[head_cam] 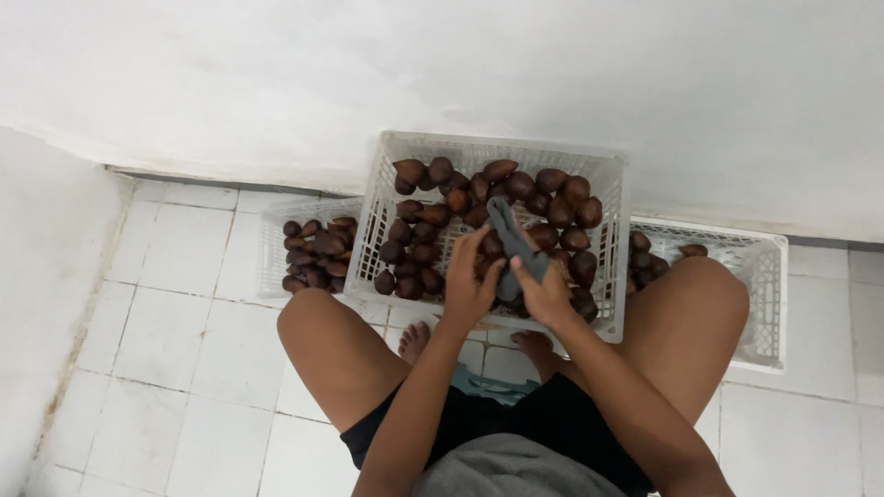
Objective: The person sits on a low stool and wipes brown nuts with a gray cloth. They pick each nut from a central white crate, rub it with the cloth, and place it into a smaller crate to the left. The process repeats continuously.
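The person sits low on a floor (184, 368) of white square tiles with greyed grout — stained darker along the left edge, where it meets a rough white wall (460, 64). A white plastic crate (617, 239) stands tilted between the knees, filled with brown scaly fruits (433, 216). Behind it, partly hidden, lies a lower white crate (760, 304) holding more of the same fruit on both sides.

Both hands meet over the near side of the tilted crate. The left hand (468, 287) and right hand (545, 293) are each closed around the lower end of a grey cloth (509, 235), which sticks up from between them over the fruit. Whether a fruit sits inside the cloth, I cannot tell. Bare feet (416, 340) rest on the tiles just below the crate.
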